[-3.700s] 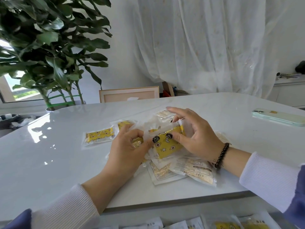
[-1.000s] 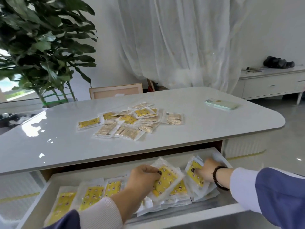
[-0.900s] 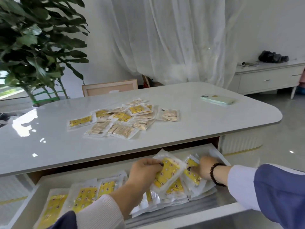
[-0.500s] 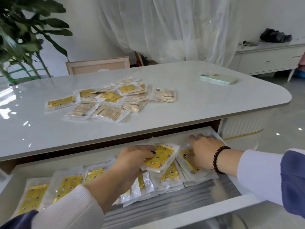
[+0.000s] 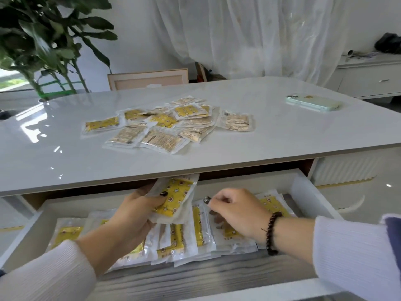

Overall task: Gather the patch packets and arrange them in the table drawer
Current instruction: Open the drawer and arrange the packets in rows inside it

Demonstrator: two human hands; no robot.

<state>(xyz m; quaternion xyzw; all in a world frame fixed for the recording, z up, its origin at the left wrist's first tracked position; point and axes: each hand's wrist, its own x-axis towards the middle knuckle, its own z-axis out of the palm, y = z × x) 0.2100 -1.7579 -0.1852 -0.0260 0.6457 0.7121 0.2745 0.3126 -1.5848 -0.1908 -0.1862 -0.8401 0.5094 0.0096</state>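
Note:
The white drawer (image 5: 303, 187) stands pulled out under the table edge, with several yellow patch packets (image 5: 191, 237) lying in a row inside. My left hand (image 5: 132, 213) holds a small stack of packets (image 5: 173, 198) tilted up above that row, thumb on the yellow face. To its right, my right hand (image 5: 236, 211) rests fingers down on the packets at the drawer's right end (image 5: 271, 205), pinching a packet edge. A loose pile of packets (image 5: 167, 124) lies on the white tabletop (image 5: 282, 135).
A pale green phone (image 5: 312, 103) lies at the table's far right. A large potted plant (image 5: 43, 44) stands at the far left, a chair back (image 5: 147, 79) behind the table, and a white sideboard (image 5: 368, 77) by the curtain.
My hands came from the pile on the table down into the drawer. In the last second my left hand lifted its packet stack higher, toward the table edge, and my right hand shifted on the right-end packets.

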